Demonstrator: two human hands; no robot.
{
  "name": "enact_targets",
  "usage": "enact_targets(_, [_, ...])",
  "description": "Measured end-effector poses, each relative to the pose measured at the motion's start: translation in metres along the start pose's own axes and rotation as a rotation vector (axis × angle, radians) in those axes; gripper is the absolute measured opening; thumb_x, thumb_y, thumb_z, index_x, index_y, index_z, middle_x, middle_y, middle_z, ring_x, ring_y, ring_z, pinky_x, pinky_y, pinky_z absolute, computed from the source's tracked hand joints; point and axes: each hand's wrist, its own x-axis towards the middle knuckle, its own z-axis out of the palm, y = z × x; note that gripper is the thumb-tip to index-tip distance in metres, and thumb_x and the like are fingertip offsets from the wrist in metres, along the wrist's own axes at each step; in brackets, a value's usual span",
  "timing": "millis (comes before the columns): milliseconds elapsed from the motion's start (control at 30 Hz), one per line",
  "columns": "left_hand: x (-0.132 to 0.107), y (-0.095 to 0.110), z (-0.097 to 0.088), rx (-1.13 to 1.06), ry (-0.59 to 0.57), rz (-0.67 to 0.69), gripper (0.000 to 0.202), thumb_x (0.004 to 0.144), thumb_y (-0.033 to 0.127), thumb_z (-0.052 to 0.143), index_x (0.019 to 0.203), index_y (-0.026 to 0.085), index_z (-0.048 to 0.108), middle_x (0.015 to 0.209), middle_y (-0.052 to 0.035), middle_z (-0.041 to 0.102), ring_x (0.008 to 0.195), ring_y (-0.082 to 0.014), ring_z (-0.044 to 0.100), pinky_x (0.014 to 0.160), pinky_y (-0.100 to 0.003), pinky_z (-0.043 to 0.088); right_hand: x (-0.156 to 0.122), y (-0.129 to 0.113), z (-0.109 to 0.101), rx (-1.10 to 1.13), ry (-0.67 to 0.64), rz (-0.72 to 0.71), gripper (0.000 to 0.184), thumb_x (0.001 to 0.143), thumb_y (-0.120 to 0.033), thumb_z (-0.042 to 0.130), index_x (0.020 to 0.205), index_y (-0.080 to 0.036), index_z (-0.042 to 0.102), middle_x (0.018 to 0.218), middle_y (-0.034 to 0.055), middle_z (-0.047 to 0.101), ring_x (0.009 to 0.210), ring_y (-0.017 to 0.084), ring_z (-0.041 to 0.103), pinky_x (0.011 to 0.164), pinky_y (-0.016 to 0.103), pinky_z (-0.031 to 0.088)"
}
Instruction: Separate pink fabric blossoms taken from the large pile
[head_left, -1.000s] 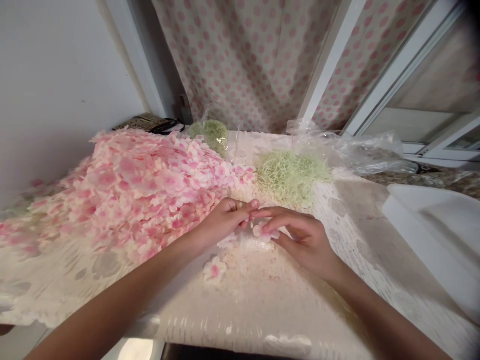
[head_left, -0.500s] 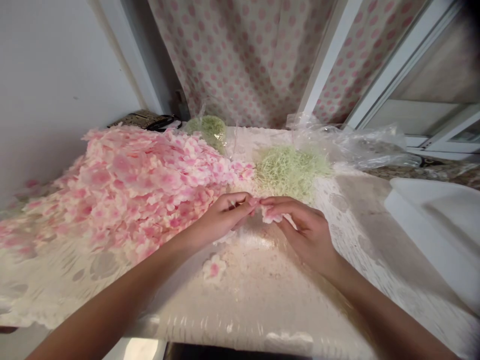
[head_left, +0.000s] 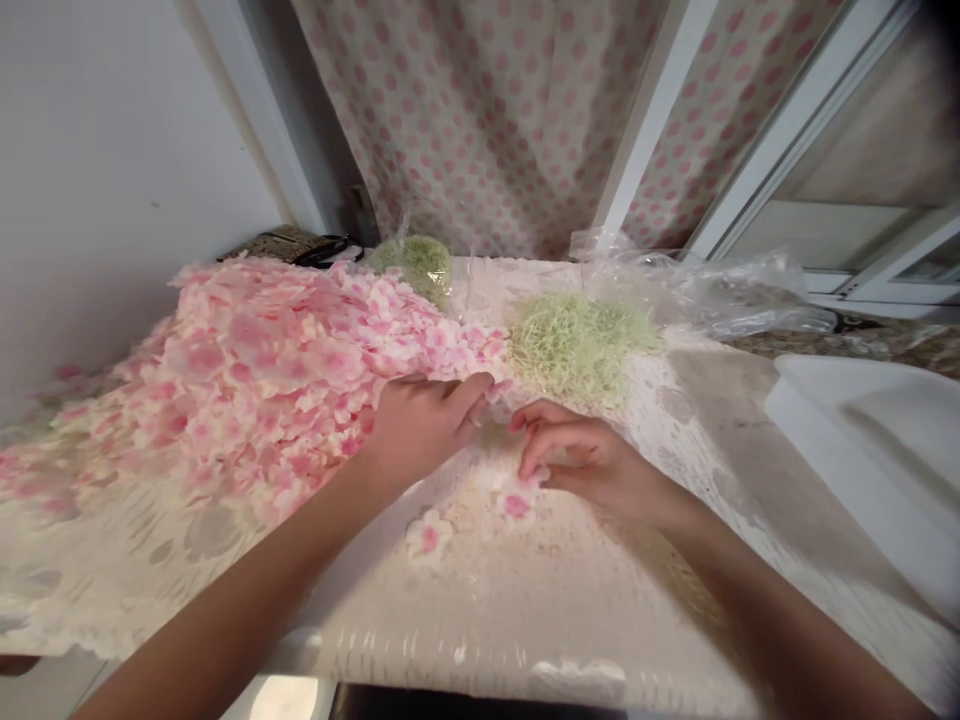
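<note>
Polka-dot curtain (head_left: 480,120) hangs at the far side, and a white wall (head_left: 112,130) closes the left side. A lace cloth (head_left: 517,610) lies over the table, and its near edge bends down in front of the person. At the far edge sit a dark pouch (head_left: 289,245) and a plastic bag (head_left: 712,295), and to the right, past the cloth's edge, stands a white tray (head_left: 862,440). A big heap of artificial pink petals (head_left: 247,380) covers the left part of the cloth, and a nest of pale green shredded fibre (head_left: 581,350) lies just beside its right end. The left hand (head_left: 427,430) rests on the near edge of the heap, with its fingers (head_left: 469,395) together and curved over the petals; it is not possible to tell if they hold some. The right hand (head_left: 592,465) is near it, above the bare lace, and its thumb and index finger (head_left: 525,455) make a narrow pinch just above a loose petal (head_left: 516,505). Whether they grip a small white piece is unclear. Another loose petal (head_left: 429,537) lies apart, closer to the person.
</note>
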Motion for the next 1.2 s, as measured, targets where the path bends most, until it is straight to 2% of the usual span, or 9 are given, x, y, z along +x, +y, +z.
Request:
enact_targets(133, [-0.001,-0.003,0.001,0.118,0.143,0.327,0.026,0.080,0.007,0.048,0.092,0.023,0.066,0.046,0.0041,0.049,0.044,-0.0105,0.040,0.048,-0.025,0.024,0.002,0.000,-0.002,0.262,0.255,0.019,0.007,0.070,-0.020,0.074,0.071,-0.024,0.069,0.105,0.0017,0.063,0.112,0.019,0.056,0.090,0.034,0.047])
enact_targets(233, [0.001,-0.001,-0.003,0.092,0.232,0.445,0.026,0.082,0.004,0.050,0.095,0.022,0.065,0.047,0.0048,0.047,0.044,-0.0100,0.038,0.048,-0.025,0.024,0.002,0.001,-0.001,0.402,0.241,0.081,0.011,0.069,-0.016,0.074,0.072,-0.025,0.069,0.104,0.0004,0.067,0.103,0.017,0.061,0.088,0.033,0.049])
enact_targets(433, [0.001,0.003,-0.009,0.203,0.322,0.578,0.013,0.085,0.013,0.057,0.097,0.016,0.063,0.051,0.0052,0.050,0.047,-0.0094,0.041,0.048,-0.026,0.027,-0.002,-0.006,-0.002,0.609,0.164,0.212,0.013,0.066,-0.016,0.077,0.072,-0.023,0.068,0.088,-0.0019,0.069,0.085,0.014,0.066,0.082,0.031,0.053])
enact_targets(567, [-0.002,0.003,-0.009,0.197,0.331,0.600,0.020,0.084,0.016,0.059,0.104,0.017,0.061,0.053,0.0057,0.051,0.048,-0.0093,0.042,0.047,-0.027,0.027,-0.003,-0.010,-0.008,0.674,0.051,0.288,0.013,0.064,-0.019,0.079,0.070,-0.022,0.068,0.086,-0.0012,0.068,0.083,0.014,0.066,0.079,0.031,0.055])
enact_targets(667, [-0.001,0.004,-0.011,0.148,0.333,0.617,0.019,0.084,0.014,0.058,0.103,0.017,0.062,0.053,0.0056,0.050,0.047,-0.0092,0.042,0.047,-0.027,0.028,-0.004,-0.012,-0.011,0.665,-0.029,0.268,0.009,0.069,-0.017,0.075,0.073,-0.022,0.069,0.086,-0.0004,0.070,0.085,0.014,0.067,0.077,0.028,0.054])
enact_targets(900, [-0.002,0.003,-0.010,0.021,0.316,0.603,0.018,0.084,0.014,0.056,0.099,0.021,0.063,0.053,0.0054,0.049,0.047,-0.0089,0.041,0.045,-0.027,0.027,-0.007,-0.015,-0.018,0.590,-0.070,0.283,0.009,0.069,-0.016,0.075,0.071,-0.023,0.069,0.084,-0.0013,0.071,0.084,0.014,0.067,0.078,0.029,0.054])
enact_targets(1000, [-0.005,0.001,-0.006,-0.020,0.307,0.594,0.026,0.084,0.014,0.056,0.106,0.026,0.062,0.053,0.0064,0.046,0.047,-0.0089,0.042,0.044,-0.027,0.024,-0.009,-0.012,-0.024,0.568,-0.162,0.275,0.009,0.069,-0.018,0.075,0.073,-0.022,0.070,0.089,0.0002,0.071,0.086,0.015,0.066,0.080,0.031,0.053])
enact_targets(1100, [-0.005,0.001,-0.006,-0.019,0.330,0.616,0.026,0.083,0.013,0.058,0.102,0.028,0.064,0.051,0.0069,0.045,0.045,-0.0088,0.040,0.043,-0.027,0.024,-0.008,-0.011,-0.027,0.489,-0.266,0.280,0.010,0.069,-0.016,0.075,0.076,-0.022,0.071,0.097,0.0009,0.069,0.092,0.015,0.064,0.083,0.031,0.052])
enact_targets(1200, [-0.003,0.005,-0.008,-0.039,0.350,0.615,0.024,0.082,0.010,0.058,0.097,0.028,0.065,0.048,0.0071,0.041,0.043,-0.0088,0.035,0.043,-0.027,0.024,-0.006,-0.014,-0.022,0.415,-0.237,0.240,0.007,0.072,-0.017,0.072,0.076,-0.022,0.070,0.095,0.0007,0.070,0.089,0.014,0.065,0.079,0.028,0.053])
